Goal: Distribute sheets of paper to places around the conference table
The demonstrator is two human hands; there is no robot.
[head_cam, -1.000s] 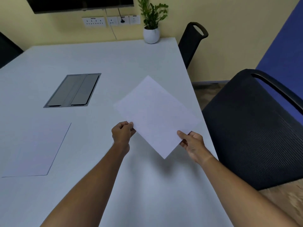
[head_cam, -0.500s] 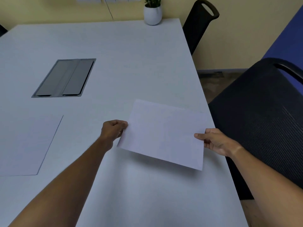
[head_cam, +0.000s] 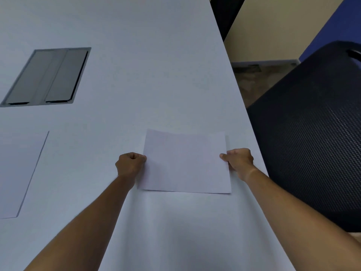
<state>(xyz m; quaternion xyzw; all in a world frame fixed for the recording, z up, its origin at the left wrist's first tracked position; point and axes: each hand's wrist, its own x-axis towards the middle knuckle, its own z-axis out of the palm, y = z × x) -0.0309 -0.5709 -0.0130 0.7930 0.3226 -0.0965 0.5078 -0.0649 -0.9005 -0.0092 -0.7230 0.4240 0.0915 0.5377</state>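
A white sheet of paper [head_cam: 185, 163] lies low over the white conference table [head_cam: 146, 65], near its right edge, squared to the table side. My left hand [head_cam: 130, 164] pinches the sheet's left edge and my right hand [head_cam: 237, 161] pinches its right edge. The sheet looks nearly flat on the surface, with a thin shadow along its near edge. A stack of white paper [head_cam: 17, 173] rests on the table at the far left, partly cut off by the frame.
A grey metal cable hatch [head_cam: 48, 76] is set flush into the table at the upper left. A black mesh chair [head_cam: 312, 124] stands close to the table's right edge beside the sheet. A second dark chair [head_cam: 224, 14] is at the top.
Both hands turned the sheet from a diagonal tilt to square with the table and lowered it toward the surface near the right edge. The view dipped downward.
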